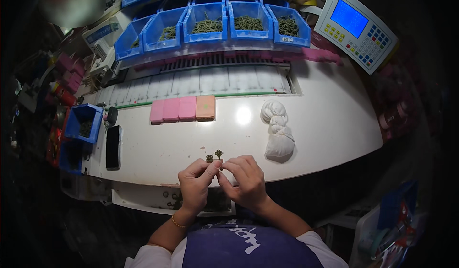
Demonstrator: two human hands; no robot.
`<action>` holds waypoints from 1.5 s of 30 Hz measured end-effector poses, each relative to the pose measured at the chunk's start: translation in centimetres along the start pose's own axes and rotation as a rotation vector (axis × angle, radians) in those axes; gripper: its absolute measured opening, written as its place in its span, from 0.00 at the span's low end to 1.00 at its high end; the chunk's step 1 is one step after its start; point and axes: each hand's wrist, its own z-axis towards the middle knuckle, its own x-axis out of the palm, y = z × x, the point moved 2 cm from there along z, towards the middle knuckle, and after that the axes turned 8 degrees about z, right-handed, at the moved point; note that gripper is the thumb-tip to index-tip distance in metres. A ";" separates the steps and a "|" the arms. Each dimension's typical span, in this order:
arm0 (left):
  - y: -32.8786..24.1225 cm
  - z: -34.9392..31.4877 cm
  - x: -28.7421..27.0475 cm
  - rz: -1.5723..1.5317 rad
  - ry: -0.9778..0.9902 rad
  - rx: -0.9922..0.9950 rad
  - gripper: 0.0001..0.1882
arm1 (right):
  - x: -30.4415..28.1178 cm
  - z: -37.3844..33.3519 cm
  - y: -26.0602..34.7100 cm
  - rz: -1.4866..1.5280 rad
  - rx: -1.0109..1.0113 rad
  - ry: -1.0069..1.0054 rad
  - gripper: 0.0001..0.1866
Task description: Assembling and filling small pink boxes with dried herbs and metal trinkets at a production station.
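While one purple apron (215,249) and two white sleeves (319,250) fill the lower edge, one white drawer (143,209) holding small dark pieces stands open below the surface (330,124). One gold-coloured bracelet (178,221) circles the left wrist. Just over the near rim of the white surface, the left grip (193,181) is pinched together on bronze-coloured metal pieces (218,154), whose two flower-shaped heads stick up past the thumb; whether they are joined cannot be told. The right grip (245,179) is curled right beside them, and I cannot tell whether its fingertips are closed on anything.

Farther left lies one dark phone (113,147), with two blue side bins (71,134) beyond the surface's left end. Past the middle, four blocks (179,109), three pink and one orange, touch in a row; well to their right lies one knotted white cloth bundle (280,144). Behind runs one long pale inset panel (201,84). Five blue bins (205,35) of greenish metal bits form the row beyond, more above them, cut off. One keypad console (356,29) with a blue screen stands at the upper right; the room's edges are dark.
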 end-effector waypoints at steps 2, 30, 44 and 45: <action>0.1 -0.1 0.0 0.020 0.023 -0.011 0.08 | 0.2 -0.3 -0.3 -0.017 -0.025 0.000 0.11; -0.5 -0.8 -0.7 0.193 0.171 0.108 0.06 | -0.8 -0.9 -2.6 0.958 0.611 0.171 0.10; -0.4 -0.5 -0.9 -0.353 0.324 -0.346 0.13 | -1.4 -1.2 -3.7 0.460 0.571 0.056 0.12; -0.5 -0.6 -0.7 -0.352 0.325 -0.347 0.13 | -1.2 -1.0 -3.6 0.459 0.572 0.055 0.12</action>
